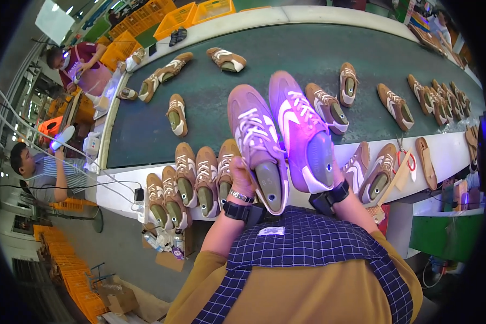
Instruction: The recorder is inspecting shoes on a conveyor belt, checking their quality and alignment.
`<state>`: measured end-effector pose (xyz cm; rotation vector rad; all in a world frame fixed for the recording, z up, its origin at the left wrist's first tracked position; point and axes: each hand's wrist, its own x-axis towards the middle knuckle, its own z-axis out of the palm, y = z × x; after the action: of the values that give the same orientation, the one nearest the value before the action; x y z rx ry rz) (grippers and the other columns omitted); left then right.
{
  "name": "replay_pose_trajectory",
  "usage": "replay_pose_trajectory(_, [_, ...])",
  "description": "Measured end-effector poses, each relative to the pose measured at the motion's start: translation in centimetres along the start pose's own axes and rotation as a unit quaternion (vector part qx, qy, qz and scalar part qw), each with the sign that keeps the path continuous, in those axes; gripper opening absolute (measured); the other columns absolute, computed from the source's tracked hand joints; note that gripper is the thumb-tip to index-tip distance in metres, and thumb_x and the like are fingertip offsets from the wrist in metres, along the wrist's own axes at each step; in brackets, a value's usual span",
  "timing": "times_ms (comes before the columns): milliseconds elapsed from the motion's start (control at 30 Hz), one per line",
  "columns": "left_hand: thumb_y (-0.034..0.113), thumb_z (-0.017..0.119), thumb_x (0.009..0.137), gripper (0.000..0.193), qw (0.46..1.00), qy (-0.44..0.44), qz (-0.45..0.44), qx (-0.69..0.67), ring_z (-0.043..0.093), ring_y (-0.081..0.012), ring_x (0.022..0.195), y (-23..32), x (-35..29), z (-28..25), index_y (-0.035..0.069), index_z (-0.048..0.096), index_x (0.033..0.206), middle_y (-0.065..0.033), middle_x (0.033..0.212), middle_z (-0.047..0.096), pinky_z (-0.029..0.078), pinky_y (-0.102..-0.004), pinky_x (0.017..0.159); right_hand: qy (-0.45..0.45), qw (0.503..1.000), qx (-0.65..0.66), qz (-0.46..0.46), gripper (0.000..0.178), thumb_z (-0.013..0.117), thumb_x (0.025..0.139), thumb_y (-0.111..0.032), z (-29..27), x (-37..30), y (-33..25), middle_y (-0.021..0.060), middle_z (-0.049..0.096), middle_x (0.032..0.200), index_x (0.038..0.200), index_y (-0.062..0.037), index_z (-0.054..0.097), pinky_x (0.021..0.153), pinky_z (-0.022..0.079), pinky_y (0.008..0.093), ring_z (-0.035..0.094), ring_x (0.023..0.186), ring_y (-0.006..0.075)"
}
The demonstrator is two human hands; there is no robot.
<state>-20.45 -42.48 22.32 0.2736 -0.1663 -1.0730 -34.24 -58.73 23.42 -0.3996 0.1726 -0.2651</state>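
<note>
I hold up a pair of laced tan sneakers side by side, toes pointing away from me. My left hand (pixel 242 177) is closed on the outer side of the left sneaker (pixel 254 129), near its heel. The right sneaker (pixel 297 121) sits in my right hand (pixel 336 171), whose fingers are mostly hidden behind it. Purple light falls on both shoes, more strongly on the right one. Each has white laces, a pale side stripe and an olive insole. By my left hand, several similar sneakers (pixel 206 178) stand in a cluster on the white ledge.
More sneakers (pixel 395 105) lie across the green conveyor belt (pixel 140 129). Right of me, red-handled scissors (pixel 407 160) lie by two sneakers (pixel 378 173) and a tan strip (pixel 399 181). Two people (pixel 81 67) (pixel 38 170) work at the left. Orange crates (pixel 213 9) stand beyond the belt.
</note>
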Motion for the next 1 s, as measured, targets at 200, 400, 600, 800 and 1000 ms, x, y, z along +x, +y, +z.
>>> replay_pose_trajectory(200, [0.021, 0.053, 0.051, 0.074, 0.989, 0.093, -0.062, 0.092, 0.060, -0.0361, 0.094, 0.2, -0.3, -2.4, -0.006, 0.046, 0.119, -0.0221, 0.106, 0.058, 0.049, -0.0450, 0.087, -0.024, 0.999, -0.046, 0.014, 0.065, 0.065, 0.080, -0.024, -0.5, -0.3, 1.0, 0.0137, 0.048, 0.125, 0.133, -0.0021, 0.034, 0.098, 0.041, 0.0358, 0.051, 0.113, 0.0221])
replay_pose_trajectory(400, [0.024, 0.055, 0.049, 0.075, 0.994, 0.030, -0.084, 0.064, 0.060, -0.0369, 0.093, 0.4, -0.6, -1.9, -0.004, 0.047, 0.118, -0.0230, 0.105, 0.058, 0.050, -0.0452, 0.086, -0.059, 0.980, -0.176, -0.072, 0.079, 0.073, 0.070, -0.020, 1.8, -0.2, -0.7, 0.0110, 0.048, 0.124, 0.135, -0.0014, 0.031, 0.100, 0.038, 0.0349, 0.049, 0.114, 0.0220])
replay_pose_trajectory(600, [0.019, 0.053, 0.050, 0.073, 0.991, 0.021, -0.084, 0.102, 0.058, -0.0333, 0.099, 0.8, 0.1, -1.8, -0.004, 0.048, 0.119, -0.0199, 0.108, 0.058, 0.046, -0.0424, 0.092, 0.007, 1.000, -0.023, 0.014, 0.064, 0.070, 0.076, -0.031, -1.0, 0.1, -1.0, 0.0140, 0.055, 0.117, 0.126, -0.0005, 0.042, 0.095, 0.044, 0.0392, 0.056, 0.106, 0.0249])
replay_pose_trajectory(800, [0.018, 0.049, 0.060, 0.041, 0.987, 0.097, -0.101, 0.075, 0.058, -0.0221, 0.075, -2.4, 0.2, -2.7, -0.003, 0.057, 0.094, -0.0108, 0.085, 0.061, 0.046, -0.0305, 0.077, 0.035, 0.998, -0.041, 0.016, 0.064, 0.070, 0.073, -0.023, -5.2, -1.8, -1.0, 0.0153, 0.056, 0.114, 0.124, 0.0033, 0.042, 0.094, 0.045, 0.0402, 0.058, 0.102, 0.0260])
replay_pose_trajectory(1000, [0.005, 0.047, 0.067, 0.047, 0.987, 0.041, -0.129, 0.084, 0.058, -0.0179, 0.087, -5.2, 1.2, -3.1, -0.004, 0.050, 0.113, -0.0092, 0.096, 0.060, 0.046, -0.0293, 0.082, 0.076, 0.982, -0.164, -0.052, 0.067, 0.066, 0.065, -0.011, -6.2, -4.9, -3.2, 0.0131, 0.056, 0.114, 0.126, 0.0027, 0.041, 0.094, 0.044, 0.0383, 0.058, 0.102, 0.0269])
